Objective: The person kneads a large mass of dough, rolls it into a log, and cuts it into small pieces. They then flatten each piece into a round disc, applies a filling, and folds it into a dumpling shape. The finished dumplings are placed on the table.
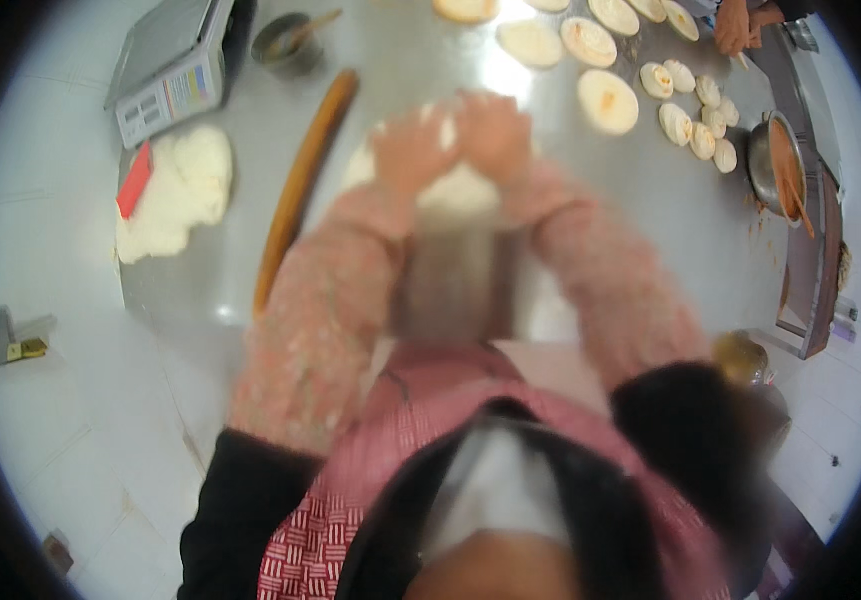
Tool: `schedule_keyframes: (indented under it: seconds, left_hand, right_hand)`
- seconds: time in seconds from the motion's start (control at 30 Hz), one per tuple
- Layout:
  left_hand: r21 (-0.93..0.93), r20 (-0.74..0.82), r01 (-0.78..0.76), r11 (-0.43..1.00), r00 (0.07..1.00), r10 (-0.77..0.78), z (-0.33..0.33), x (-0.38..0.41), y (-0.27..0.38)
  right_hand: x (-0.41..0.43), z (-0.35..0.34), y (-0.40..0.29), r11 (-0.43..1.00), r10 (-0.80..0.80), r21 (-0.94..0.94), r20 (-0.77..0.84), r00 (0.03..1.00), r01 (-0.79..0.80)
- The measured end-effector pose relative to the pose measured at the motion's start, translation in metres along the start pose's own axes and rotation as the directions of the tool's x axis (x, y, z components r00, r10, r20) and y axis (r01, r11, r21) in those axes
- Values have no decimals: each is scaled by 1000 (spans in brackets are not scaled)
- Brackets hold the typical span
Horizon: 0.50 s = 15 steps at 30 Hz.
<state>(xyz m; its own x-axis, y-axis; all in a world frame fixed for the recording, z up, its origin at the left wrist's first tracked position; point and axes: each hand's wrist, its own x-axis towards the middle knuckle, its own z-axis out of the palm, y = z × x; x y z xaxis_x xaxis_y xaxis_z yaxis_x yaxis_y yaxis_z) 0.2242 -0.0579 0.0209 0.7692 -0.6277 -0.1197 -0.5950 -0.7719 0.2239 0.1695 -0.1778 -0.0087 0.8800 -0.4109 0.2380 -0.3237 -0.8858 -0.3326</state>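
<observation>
Side by side in front of me, both of my hands press on a pale lump of dough [460, 191] on the steel table [678, 240]. My left hand [415, 154] has its fingers curled over the far part of the dough. Against it, my right hand [494, 139] grips the same dough. Motion blur hides the exact finger positions, and the hands cover much of the lump. To the left lies a long wooden rolling pin [303, 180], apart from my left forearm.
At left, a dough slab [198, 184] bears a red scraper [136, 180] near a scale [168, 97]. A metal bowl [273, 56] sits behind. Flat dough discs [608, 103], coiled dough pieces [676, 124] and a paste bowl [760, 161] occupy the right. Another person's hands [734, 30] work far right.
</observation>
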Motion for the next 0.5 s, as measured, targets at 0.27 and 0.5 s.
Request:
schedule_keyframes:
  seconds: [0.27,0.5]
  left_hand:
    - [-171,-188,-521,837,851,491,-22,-133,-44]
    - [-81,-561,-410,909,772,298,-58,-170,13]
  right_hand:
    - [-117,-67,36,832,-532,176,-19,846,527]
    - [-123,-124,-20,937,-257,285,161,953,205]
